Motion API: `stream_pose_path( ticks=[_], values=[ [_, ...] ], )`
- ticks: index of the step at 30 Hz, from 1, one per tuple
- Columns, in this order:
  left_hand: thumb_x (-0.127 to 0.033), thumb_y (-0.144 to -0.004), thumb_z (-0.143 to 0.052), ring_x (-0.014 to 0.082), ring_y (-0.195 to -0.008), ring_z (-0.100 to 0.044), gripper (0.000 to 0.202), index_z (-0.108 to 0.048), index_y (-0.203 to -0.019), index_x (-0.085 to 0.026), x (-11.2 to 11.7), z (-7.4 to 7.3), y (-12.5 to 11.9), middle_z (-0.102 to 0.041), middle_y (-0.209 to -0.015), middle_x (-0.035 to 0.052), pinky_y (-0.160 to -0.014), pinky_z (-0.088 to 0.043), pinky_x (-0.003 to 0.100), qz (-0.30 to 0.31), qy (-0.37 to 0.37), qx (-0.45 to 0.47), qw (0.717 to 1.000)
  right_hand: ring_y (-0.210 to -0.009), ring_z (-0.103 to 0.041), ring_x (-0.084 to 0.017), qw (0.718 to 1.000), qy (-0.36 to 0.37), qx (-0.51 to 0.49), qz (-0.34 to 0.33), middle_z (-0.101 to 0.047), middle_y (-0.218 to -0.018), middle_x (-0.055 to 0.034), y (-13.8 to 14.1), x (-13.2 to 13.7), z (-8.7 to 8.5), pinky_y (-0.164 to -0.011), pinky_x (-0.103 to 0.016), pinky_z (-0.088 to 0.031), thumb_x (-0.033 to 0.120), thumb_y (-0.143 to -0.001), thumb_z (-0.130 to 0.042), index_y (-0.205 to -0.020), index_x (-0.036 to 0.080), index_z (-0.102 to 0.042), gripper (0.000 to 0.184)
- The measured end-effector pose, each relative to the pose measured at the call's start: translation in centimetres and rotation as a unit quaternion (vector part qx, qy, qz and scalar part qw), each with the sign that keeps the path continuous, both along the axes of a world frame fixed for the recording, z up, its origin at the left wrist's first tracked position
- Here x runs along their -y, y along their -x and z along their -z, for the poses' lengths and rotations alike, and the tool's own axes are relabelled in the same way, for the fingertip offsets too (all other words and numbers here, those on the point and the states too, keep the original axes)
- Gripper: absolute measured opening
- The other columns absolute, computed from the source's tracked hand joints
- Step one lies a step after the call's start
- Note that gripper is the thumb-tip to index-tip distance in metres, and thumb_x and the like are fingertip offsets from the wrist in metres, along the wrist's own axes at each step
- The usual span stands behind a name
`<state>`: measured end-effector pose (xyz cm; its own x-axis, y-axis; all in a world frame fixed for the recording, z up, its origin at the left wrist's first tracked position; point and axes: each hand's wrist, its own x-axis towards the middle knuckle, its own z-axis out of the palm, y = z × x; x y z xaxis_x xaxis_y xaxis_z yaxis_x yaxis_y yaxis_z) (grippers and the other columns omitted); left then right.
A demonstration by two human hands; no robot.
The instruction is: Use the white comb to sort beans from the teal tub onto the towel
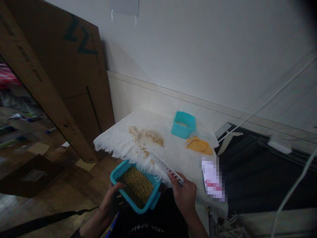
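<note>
My left hand [113, 197] grips the left rim of a teal plastic basket [114, 172], its thumb over the edge. Round beans, probably soybeans [138, 186], fill much of the basket, which is held just below the table's fringed front edge. In my right hand [183, 191] is a long, narrow white strip [165, 166] with a row of slots or ridges; its exact kind is unclear. The strip's far end touches or hovers over the white cloth [178, 158], close to a trail of loose beans [146, 152]. More beans and paler grains [152, 136] lie scattered farther back.
A second teal basket [182, 131] with something pale inside stands at the back of the table. Beside it lies a crumpled yellow cloth [199, 145]. A lit, blurred-out screen [213, 180] rests at the right edge. Large cardboard [81, 76] leans on the left.
</note>
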<state>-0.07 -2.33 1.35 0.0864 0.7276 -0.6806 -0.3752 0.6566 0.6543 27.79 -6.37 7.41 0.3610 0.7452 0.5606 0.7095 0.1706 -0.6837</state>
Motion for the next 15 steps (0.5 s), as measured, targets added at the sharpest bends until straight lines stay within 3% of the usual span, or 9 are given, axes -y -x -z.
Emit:
stream_pose_path(
  ticks=[6,15],
  values=[
    [-0.039,-0.086,-0.083,0.0270,-0.071,-0.078,0.038,-0.061,-0.116,-0.027,-0.2,0.3,-0.1,-0.076,-0.080,0.0010,-0.068,-0.059,0.038,-0.004,0.006,-0.018,1.000,-0.061,-0.086,-0.025,1.000,-0.023,0.013,-0.002,-0.088,-0.077,-0.0075,0.5,0.1,-0.2,-0.063,-0.025,-0.068,0.065,-0.113,-0.061,-0.092,0.023,-0.093,0.057],
    [-0.037,-0.079,-0.089,0.0301,-0.079,-0.079,0.044,-0.063,-0.113,-0.027,-0.8,0.2,0.3,-0.076,-0.086,0.0023,-0.071,-0.062,0.042,-0.016,0.018,-0.008,1.000,-0.061,-0.085,-0.024,1.000,-0.021,0.011,-0.017,-0.089,-0.079,-0.0055,2.1,0.7,0.2,-0.066,-0.025,-0.069,0.063,-0.114,-0.060,-0.096,0.027,-0.095,0.053]
  ],
)
